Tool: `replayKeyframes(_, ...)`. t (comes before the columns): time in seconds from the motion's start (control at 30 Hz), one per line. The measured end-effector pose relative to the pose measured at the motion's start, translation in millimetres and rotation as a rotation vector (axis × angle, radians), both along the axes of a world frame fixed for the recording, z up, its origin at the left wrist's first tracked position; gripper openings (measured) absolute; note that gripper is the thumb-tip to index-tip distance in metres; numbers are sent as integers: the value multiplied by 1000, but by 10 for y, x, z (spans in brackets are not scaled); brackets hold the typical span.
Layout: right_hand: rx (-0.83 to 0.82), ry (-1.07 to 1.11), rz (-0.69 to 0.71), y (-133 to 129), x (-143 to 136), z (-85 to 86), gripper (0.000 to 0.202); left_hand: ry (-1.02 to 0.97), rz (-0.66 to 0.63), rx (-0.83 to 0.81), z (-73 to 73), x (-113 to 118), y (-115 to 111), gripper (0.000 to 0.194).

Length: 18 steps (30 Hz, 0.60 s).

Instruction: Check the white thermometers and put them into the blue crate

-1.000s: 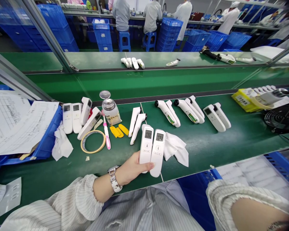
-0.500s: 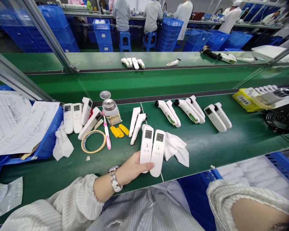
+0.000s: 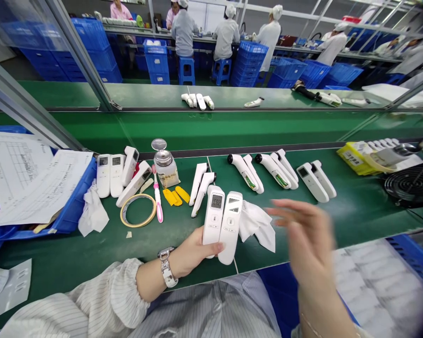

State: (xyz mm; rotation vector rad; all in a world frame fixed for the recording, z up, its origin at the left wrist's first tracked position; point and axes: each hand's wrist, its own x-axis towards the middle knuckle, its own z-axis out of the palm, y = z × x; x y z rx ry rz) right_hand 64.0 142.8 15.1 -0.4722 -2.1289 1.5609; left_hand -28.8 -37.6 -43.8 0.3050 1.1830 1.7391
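Observation:
Two white infrared thermometers are side by side, screens up, with my left hand closed round their lower ends, thumb across the front. Dark characters show on the left one's screen; glare covers part of the other's. My right hand, blurred by motion, is held over the bench to the right, fingers stretched out and nothing in it. Between the hands lies a crumpled white cloth. Just behind the held pair, two more thermometers lie on their sides.
On the green bench are a tape roll, a pink-and-white toothbrush, a pump bottle and yellow finger cots. Several thermometers lie at the back. A blue bin with papers stands left; a black fan, right.
My right hand has come into view from the lower right, over the bench beside the cloth. My left hand keeps its hold on the two thermometers. The right screen's characters have given way to glare.

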Motion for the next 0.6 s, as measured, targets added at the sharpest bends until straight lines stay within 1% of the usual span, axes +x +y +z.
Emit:
replayKeyframes(0.03,-89,-73,55,-15,-61,-86,36,-19,1,20,-8,3,0,40)
replayKeyframes(0.1,-344,-210,198,-81,-170,-281,44,-42,-6,59,-23,11,3,39)
replayKeyframes(0.17,-569,-216,304,-190,-240,-434,51,-46,-27,88,-34,19,7,37)
replayKeyframes(0.23,-701,-149,329,-310,-272,-498,51,-39,-53,105,-40,25,11,36)
replayKeyframes(0.33,-833,-145,319,-441,-285,-464,51,-31,-72,100,-43,23,16,36)
replayKeyframes(0.4,-883,-178,340,-483,-297,-420,53,9,-68,80,-43,16,16,37)
replayKeyframes(0.5,-886,-176,344,-515,-330,-392,49,164,-75,13,-40,15,9,42)
replayKeyframes(0.6,-871,-127,307,-541,-365,-403,37,357,-67,-77,-33,33,-3,54)
